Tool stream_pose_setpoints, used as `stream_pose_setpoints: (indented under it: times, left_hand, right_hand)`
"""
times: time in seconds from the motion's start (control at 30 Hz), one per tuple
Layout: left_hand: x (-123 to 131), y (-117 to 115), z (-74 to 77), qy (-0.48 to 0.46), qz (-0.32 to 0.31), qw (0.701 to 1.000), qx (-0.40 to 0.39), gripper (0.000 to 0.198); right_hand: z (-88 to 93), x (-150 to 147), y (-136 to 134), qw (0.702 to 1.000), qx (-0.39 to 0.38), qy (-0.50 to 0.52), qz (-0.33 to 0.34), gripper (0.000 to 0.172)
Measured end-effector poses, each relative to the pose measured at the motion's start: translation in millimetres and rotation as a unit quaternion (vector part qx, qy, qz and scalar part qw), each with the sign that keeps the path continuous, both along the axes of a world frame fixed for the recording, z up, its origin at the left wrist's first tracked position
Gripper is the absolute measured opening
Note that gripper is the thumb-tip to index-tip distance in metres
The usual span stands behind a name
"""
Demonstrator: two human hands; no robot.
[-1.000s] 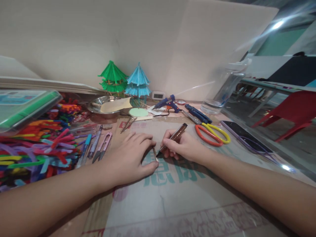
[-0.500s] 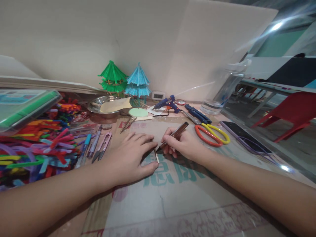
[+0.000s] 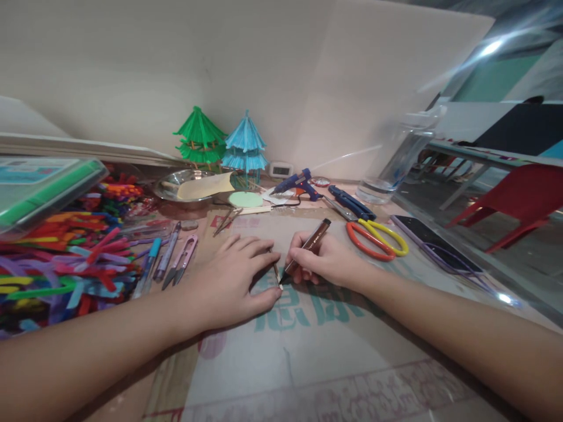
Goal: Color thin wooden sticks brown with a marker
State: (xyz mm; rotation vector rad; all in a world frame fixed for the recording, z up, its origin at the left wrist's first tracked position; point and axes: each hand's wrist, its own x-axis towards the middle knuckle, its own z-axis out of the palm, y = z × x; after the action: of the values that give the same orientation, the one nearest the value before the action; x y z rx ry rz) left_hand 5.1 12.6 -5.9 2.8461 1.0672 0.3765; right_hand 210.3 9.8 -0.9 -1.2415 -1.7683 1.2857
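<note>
My right hand point(image 3: 328, 262) is closed around a brown marker pen point(image 3: 307, 249), its tip down on a small thin wooden stick point(image 3: 277, 274). My left hand point(image 3: 233, 281) lies over the cardboard sheet point(image 3: 308, 351) and pins that stick between forefinger and thumb. Both hands meet at the middle of the cardboard, which carries green printed characters.
A heap of coloured pipe cleaners point(image 3: 65, 258) fills the left, with pens and thread snips point(image 3: 179, 261) beside it. Behind stand green point(image 3: 199, 138) and blue point(image 3: 245, 143) paper trees, a metal bowl point(image 3: 185, 187), a glue gun point(image 3: 297, 181), orange-yellow scissors point(image 3: 378, 237), a phone point(image 3: 433, 243) and a water bottle point(image 3: 396, 158).
The pen tip slid back down along the stick toward my left thumb after being higher up half a second ago. My left hand stays put.
</note>
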Motion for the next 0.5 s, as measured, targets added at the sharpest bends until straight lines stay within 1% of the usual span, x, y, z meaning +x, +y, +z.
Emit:
stream_pose_setpoints:
  times: [0.2,0.3,0.5]
  left_hand:
    - [-0.7,0.3,-0.6,0.003,-0.009,1.0,0.003,0.051]
    - [-0.9,0.4,-0.8,0.001,-0.01,1.0,0.008,0.049]
    - [-1.6,0.7,-1.1,0.008,-0.007,1.0,0.012,0.05]
  right_hand:
    - [-2.8,-2.5,2.4,0.999,0.022,0.024,-0.036,0.015]
    - [-1.6,-2.6,1.5,1.0,0.014,0.014,-0.021,0.014]
    - [2.2,0.0,-1.9,1.0,-0.011,-0.008,0.011,0.018]
